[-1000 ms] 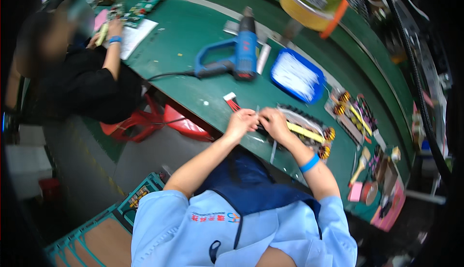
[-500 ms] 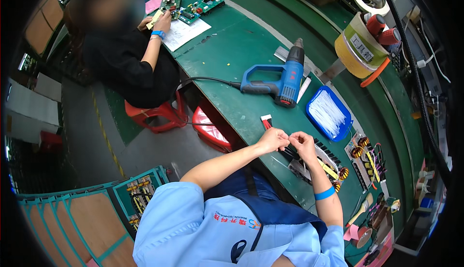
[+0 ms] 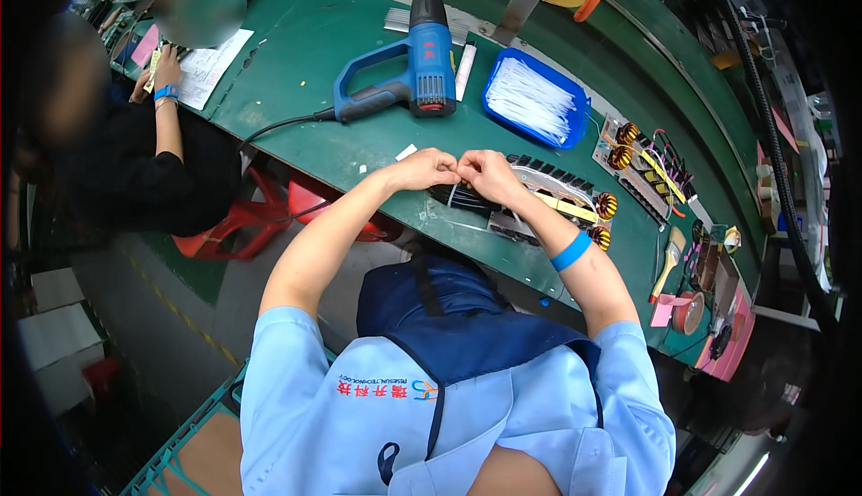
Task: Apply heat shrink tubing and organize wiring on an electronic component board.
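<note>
My left hand (image 3: 426,171) and my right hand (image 3: 489,175) meet fingertip to fingertip over a bundle of black wires (image 3: 467,198). Both are closed in a pinch. Just below the fingertips a thin white cable tie (image 3: 452,194) shows across the wires; its ends are hidden by my fingers. The wires run from the left end of a circuit board assembly (image 3: 548,193) with black parts, a yellow strip and copper-wound coils, lying under and beyond my right forearm. A small white connector (image 3: 407,152) lies beside my left hand.
A blue heat gun (image 3: 422,70) lies farther back, its cord running left. Behind my hands, a blue tray (image 3: 503,116) holds white cable ties. A second coil board (image 3: 639,173), a brush (image 3: 669,267) and a tape roll (image 3: 689,313) are at right. A co-worker (image 3: 135,164) sits left.
The view has swung, so the bench and its things appear farther left and higher. My hands remain pinched together at the wires, and the red wires by the connector no longer show.
</note>
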### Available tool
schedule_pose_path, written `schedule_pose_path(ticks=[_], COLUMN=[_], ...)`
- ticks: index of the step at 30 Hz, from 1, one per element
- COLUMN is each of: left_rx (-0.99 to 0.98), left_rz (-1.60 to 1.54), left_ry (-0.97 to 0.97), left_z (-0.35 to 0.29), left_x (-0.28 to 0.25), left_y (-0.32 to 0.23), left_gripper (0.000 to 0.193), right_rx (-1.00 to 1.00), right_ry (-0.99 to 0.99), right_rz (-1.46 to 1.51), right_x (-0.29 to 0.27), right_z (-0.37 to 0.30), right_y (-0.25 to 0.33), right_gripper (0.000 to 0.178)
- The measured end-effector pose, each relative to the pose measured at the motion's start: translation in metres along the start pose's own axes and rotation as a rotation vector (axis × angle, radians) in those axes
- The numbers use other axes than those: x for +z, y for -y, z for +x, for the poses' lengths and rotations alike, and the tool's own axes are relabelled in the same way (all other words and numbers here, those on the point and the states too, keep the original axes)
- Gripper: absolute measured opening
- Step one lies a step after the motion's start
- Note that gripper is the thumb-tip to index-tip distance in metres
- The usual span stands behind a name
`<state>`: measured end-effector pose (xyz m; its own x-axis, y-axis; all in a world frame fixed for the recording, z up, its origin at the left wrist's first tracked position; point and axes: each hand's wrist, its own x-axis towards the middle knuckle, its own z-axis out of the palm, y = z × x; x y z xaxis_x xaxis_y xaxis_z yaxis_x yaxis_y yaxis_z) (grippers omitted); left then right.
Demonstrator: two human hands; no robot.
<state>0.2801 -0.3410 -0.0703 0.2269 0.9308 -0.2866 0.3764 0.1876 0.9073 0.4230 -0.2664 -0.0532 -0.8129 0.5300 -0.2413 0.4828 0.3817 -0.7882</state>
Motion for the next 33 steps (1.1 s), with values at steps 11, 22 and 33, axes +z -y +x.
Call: schedule_pose_path(ticks=[11,22,33], left_rx=[0.060,0.092,-0.004], left_rz=[-0.049,0.027,0.210], left_ry=[0.153,0.113,-0.180], left_z=[0.008,-0.018,-0.035], left_x=[0.014,0.020,0.037], left_y=[0.008,-0.004,-0.024], left_gripper=[0.018,0.031,0.027], right_rx=[0.091,0.029,-0.411], right_ry=[-0.334,0.112,-0.089], right_rz=[0.109,-0.058,-0.406], right_x=[0.002,-0.009,0.001], right_z=[0.012,-0.006,-0.001], right_y=[-0.011,0.010,0.004], right_gripper=[0.010,0.016,0.010])
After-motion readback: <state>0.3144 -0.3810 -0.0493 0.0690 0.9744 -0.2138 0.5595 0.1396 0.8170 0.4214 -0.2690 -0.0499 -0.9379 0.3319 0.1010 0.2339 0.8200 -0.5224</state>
